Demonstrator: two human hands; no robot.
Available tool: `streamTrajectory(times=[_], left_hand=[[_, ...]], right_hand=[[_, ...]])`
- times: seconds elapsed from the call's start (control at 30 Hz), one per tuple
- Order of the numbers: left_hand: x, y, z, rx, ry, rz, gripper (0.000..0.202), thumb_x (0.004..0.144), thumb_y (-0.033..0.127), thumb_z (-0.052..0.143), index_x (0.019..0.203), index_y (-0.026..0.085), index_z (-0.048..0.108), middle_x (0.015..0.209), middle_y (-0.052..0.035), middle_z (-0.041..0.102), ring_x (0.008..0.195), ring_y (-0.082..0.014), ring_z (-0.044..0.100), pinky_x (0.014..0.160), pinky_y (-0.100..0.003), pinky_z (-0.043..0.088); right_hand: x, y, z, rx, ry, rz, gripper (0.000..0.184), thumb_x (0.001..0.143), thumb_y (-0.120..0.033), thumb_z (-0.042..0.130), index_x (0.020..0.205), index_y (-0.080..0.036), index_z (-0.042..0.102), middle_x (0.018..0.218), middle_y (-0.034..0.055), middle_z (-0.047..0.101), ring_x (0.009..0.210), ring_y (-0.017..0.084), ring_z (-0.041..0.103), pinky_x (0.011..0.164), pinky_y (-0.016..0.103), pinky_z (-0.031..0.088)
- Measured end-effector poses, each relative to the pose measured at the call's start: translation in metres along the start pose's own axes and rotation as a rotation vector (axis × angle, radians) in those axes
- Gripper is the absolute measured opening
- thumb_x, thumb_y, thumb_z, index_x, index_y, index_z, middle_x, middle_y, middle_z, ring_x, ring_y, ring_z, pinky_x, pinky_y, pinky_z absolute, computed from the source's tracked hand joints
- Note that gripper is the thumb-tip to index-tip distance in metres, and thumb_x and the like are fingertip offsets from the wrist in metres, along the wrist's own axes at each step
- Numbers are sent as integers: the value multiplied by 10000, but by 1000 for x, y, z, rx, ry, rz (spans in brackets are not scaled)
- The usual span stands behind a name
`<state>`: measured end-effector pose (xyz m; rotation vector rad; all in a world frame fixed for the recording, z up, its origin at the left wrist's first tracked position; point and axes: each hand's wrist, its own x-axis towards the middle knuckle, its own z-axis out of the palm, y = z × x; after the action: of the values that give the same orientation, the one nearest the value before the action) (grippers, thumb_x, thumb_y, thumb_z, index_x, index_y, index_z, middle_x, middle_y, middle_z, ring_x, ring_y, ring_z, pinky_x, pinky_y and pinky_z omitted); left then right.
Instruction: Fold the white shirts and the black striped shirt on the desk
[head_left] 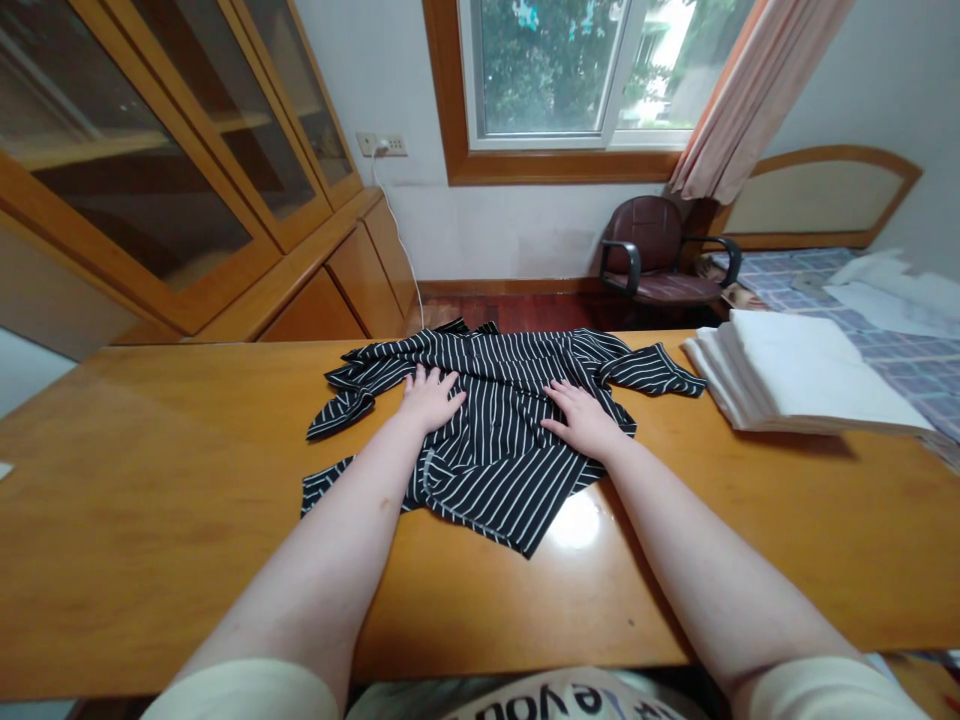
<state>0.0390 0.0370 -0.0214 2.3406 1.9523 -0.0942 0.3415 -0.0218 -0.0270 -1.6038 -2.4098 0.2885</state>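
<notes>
A black garment with white stripes lies rumpled across the wooden table, with a sleeve stretching out to the right and bunched folds on the left. My left hand rests on its left part, fingers spread over the cloth. On the right part lies my right hand, palm down with its fingers apart. Neither hand grips the fabric. One corner of the garment points toward me, and my left forearm hides some of its left side.
A stack of folded white cloth sits at the table's right. Beyond the table are an office chair, a bed with a checked cover, and a window. Glass-door cabinets stand at the left.
</notes>
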Motion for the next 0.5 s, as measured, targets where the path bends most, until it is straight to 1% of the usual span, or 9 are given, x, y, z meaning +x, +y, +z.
streamTrajectory(times=[0.13, 0.2, 0.33, 0.5], left_hand=[[6, -2, -7, 6, -24, 39, 634, 857, 591, 333, 1407, 281, 382, 1482, -110, 343, 1378, -398, 196, 1080, -586, 146], [8, -4, -6, 0, -12, 41, 633, 854, 596, 342, 1405, 286, 383, 1479, -107, 347, 1379, -396, 192, 1080, -590, 143], [14, -7, 2, -3, 53, 39, 628, 868, 593, 320, 1407, 276, 375, 1490, -108, 326, 1396, -375, 153, 1092, -569, 126], [19, -9, 1, 12, 58, 69, 618, 872, 588, 313, 1398, 274, 392, 1489, -96, 334, 1395, -360, 167, 1098, -551, 130]], right_hand=[[0, 0, -1, -10, -18, 7, 658, 869, -519, 477, 1415, -162, 389, 1483, 130, 340, 1386, 260, 258, 1125, 465, 214], [0, -1, -2, -16, -24, 10, 662, 873, -521, 467, 1418, -154, 385, 1485, 129, 336, 1387, 259, 255, 1126, 461, 212], [0, -2, -3, -20, -35, 14, 673, 877, -525, 456, 1427, -146, 369, 1493, 127, 318, 1390, 260, 246, 1126, 459, 211], [0, -3, -4, -10, -29, 20, 663, 875, -504, 473, 1429, -154, 367, 1490, 138, 320, 1390, 265, 247, 1121, 470, 219]])
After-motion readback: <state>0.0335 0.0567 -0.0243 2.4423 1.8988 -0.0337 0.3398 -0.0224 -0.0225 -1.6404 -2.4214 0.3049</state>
